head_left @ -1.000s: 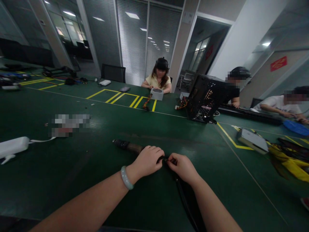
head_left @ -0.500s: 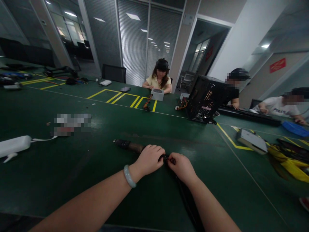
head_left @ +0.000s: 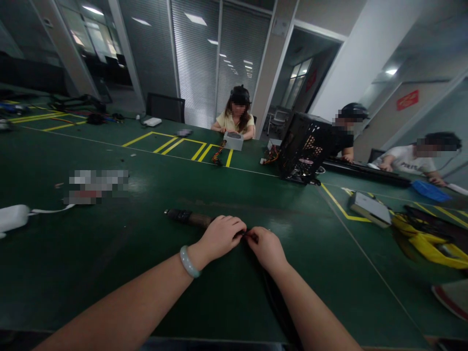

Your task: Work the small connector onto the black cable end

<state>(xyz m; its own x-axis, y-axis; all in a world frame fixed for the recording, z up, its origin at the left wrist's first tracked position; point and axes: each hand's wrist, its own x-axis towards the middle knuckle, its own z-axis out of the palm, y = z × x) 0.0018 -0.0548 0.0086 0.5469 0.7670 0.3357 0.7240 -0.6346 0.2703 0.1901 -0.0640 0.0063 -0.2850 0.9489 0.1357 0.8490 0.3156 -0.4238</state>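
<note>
A dark, stick-shaped corded tool, apparently an electric screwdriver [head_left: 199, 220], lies across the green table, its metal tip pointing left. My left hand [head_left: 224, 236] is curled over its rear end and hides that part. Close beside it, my right hand [head_left: 266, 247] pinches with thumb and fingers at the black cable [head_left: 268, 287] where it meets the tool. The exact spot between the fingertips is small and mostly covered. From there the cable runs toward the front edge, partly under my right forearm.
A white power strip [head_left: 13, 218] lies at the left. Across the table a person handles a grey power supply [head_left: 233, 141]. A black computer case [head_left: 305, 146] stands at the right back, near two more people. Further right are a grey box [head_left: 370, 208] and a yellow bag [head_left: 435, 247].
My view has shifted slightly, so most things sit further left. Both hands stay at the tool's rear end, and the right fingertips have come closer to the left hand.
</note>
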